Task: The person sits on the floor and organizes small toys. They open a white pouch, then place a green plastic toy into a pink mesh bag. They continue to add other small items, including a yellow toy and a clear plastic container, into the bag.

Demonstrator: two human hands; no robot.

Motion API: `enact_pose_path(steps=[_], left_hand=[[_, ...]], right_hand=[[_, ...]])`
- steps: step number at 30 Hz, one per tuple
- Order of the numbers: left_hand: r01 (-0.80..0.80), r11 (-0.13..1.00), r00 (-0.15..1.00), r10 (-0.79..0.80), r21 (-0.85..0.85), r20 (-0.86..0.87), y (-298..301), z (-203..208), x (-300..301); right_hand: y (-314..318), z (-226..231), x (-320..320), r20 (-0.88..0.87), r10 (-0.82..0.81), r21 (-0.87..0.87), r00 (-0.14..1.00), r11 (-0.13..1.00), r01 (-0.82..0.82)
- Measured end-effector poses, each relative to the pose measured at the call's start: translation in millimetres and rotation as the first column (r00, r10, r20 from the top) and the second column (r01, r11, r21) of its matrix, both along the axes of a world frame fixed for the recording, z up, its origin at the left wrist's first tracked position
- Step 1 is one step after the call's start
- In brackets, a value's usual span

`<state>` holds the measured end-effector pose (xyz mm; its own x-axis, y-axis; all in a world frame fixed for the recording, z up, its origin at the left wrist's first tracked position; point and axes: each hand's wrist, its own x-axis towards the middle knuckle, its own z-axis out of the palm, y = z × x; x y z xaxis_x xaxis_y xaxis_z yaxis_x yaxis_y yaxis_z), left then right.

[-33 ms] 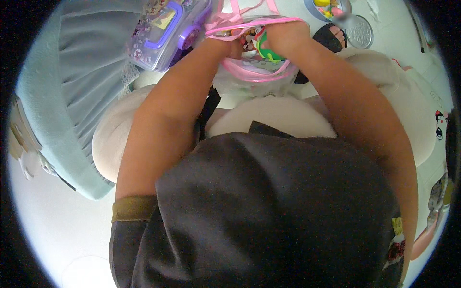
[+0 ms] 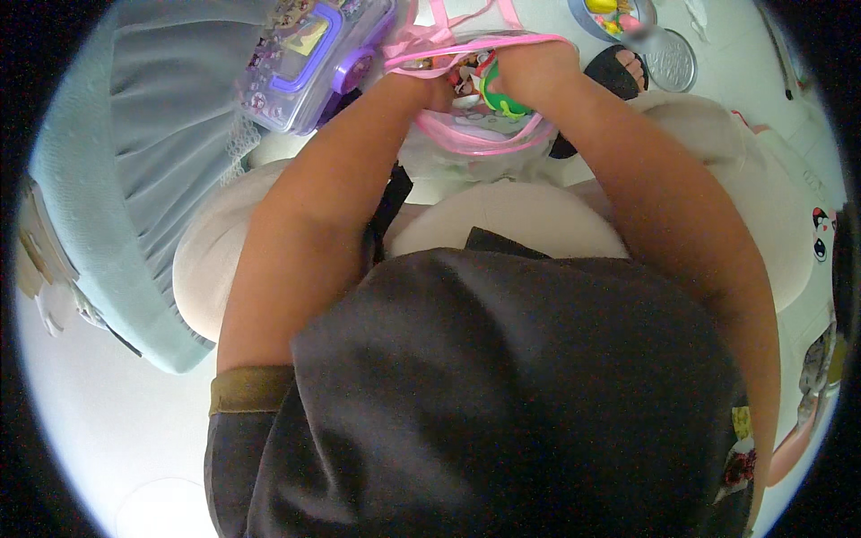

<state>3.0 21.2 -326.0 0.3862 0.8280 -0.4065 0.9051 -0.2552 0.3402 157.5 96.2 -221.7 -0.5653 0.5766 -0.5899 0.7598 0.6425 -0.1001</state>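
A clear plastic bag with pink trim stands at the top middle, in front of my body. Both of my hands reach down into its opening. My left hand is at the left side of the opening, beside a heap of small mixed-colour pieces. On the opposite side, my right hand dips in next to a green piece with a yellow-green edge. The fingers of both hands are hidden, so what they hold cannot be seen.
Left of the bag lies a clear box with purple latches and handle. A round tin with colourful pieces and its silver lid are at the upper right. Near them is a foot in a black sandal. Grey-blue pleated fabric covers the left side.
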Motion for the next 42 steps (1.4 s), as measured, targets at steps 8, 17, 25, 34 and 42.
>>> enact_pose_path(steps=[8,17,25,34,42], left_hand=[[0.073,0.984,0.988,-0.094,-0.164,-0.126,-15,-9,19],[-0.027,0.983,0.998,0.016,-0.184,-0.059,-8,48,23],[-0.035,0.948,0.996,0.009,-0.317,-0.084,-5,71,27],[0.058,0.98,0.988,-0.083,-0.192,-0.129,-17,57,32],[-0.009,0.982,0.983,-0.026,-0.191,-0.18,-11,47,31]], right_hand=[[0,6,2,0.046,0.016,-0.022,0.999,1.0,-0.015],[1,12,-1,0.044,0.099,-0.041,0.994,0.994,-0.098],[4,17,-1,0.06,0.088,-0.108,0.994,0.991,-0.081],[2,24,0,0.093,0.17,-0.134,0.981,0.979,-0.156],[-1,16,7,0.028,0.119,-0.052,0.992,0.992,-0.118]])
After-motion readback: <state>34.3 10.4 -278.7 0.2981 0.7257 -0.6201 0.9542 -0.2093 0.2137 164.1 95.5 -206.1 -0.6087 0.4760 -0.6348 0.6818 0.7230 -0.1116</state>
